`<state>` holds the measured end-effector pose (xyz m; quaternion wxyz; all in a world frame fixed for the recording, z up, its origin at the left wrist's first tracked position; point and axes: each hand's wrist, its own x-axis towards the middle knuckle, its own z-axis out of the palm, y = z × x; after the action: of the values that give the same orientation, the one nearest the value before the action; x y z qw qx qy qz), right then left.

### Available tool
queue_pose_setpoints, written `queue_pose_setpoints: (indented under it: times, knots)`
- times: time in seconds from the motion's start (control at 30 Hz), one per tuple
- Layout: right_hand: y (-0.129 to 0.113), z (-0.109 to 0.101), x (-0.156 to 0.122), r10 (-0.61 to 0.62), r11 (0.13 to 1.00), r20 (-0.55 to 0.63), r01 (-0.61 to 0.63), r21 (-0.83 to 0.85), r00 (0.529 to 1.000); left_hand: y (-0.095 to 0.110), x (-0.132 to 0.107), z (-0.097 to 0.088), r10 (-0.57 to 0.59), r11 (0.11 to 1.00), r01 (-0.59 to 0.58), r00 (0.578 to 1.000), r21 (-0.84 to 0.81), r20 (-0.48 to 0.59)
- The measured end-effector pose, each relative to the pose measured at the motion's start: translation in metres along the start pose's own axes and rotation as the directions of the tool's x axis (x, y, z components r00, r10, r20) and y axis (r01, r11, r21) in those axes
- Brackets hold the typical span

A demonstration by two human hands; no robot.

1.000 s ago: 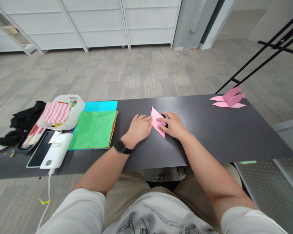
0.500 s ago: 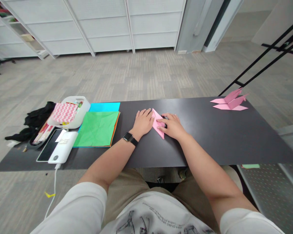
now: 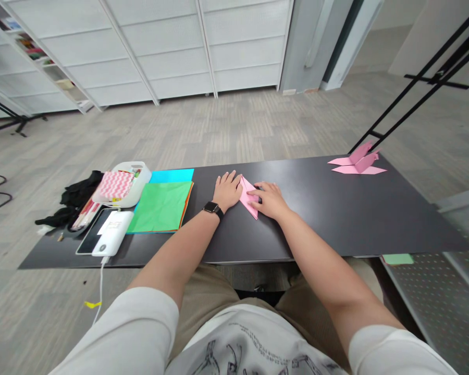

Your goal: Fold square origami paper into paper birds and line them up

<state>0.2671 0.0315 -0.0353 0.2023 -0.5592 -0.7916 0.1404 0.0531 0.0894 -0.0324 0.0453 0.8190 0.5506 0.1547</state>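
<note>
Left hand point(image 3: 227, 190) is covering the left edge of the pink folded paper point(image 3: 249, 197); right hand point(image 3: 271, 200) is hiding part of the right side, so I'm not making out the folds there. Green sheet point(image 3: 161, 206) is covering most of the blue sheet point(image 3: 172, 175). White power bank point(image 3: 112, 234) is hiding part of the dark tablet point(image 3: 93, 238). Zigzag pouch point(image 3: 117, 185) is blocking the basket point(image 3: 143, 179) contents. Black stand point(image 3: 437, 79) is running out of view, upper right.

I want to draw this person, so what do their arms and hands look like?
The sleeves are white, short and plain, with no pattern showing. Just behind the left hand is a watch with a dark, squarish face and a black band. The right hand has no watch. Neither hand wears a glove.
</note>
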Motion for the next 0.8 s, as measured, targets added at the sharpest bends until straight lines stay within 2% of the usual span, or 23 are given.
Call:
queue_pose_setpoints:
  times: [0.37, 0.57, 0.7, 0.8]
  knots:
    - [-0.002, 0.001, -0.004, 0.0, 1.0, -0.031, 0.001, 0.008, 1.0, -0.006, 0.008, -0.002, -0.061, 0.995, 0.061, 0.998, -0.081, -0.005]
    - [-0.002, 0.006, -0.003, 0.023, 1.0, -0.058, -0.023, 0.012, 0.998, -0.011, 0.0, -0.004, 0.039, 0.992, -0.034, 0.998, -0.123, 0.041]
    - [-0.001, 0.007, -0.003, 0.016, 1.0, -0.063, -0.016, 0.003, 0.998, -0.011, -0.013, -0.003, 0.106, 0.992, -0.098, 0.989, -0.082, 0.1]
    - [-0.001, 0.008, -0.002, 0.014, 1.0, -0.071, -0.015, -0.007, 0.997, -0.006, -0.024, -0.003, 0.129, 0.991, -0.125, 0.987, -0.038, 0.101]
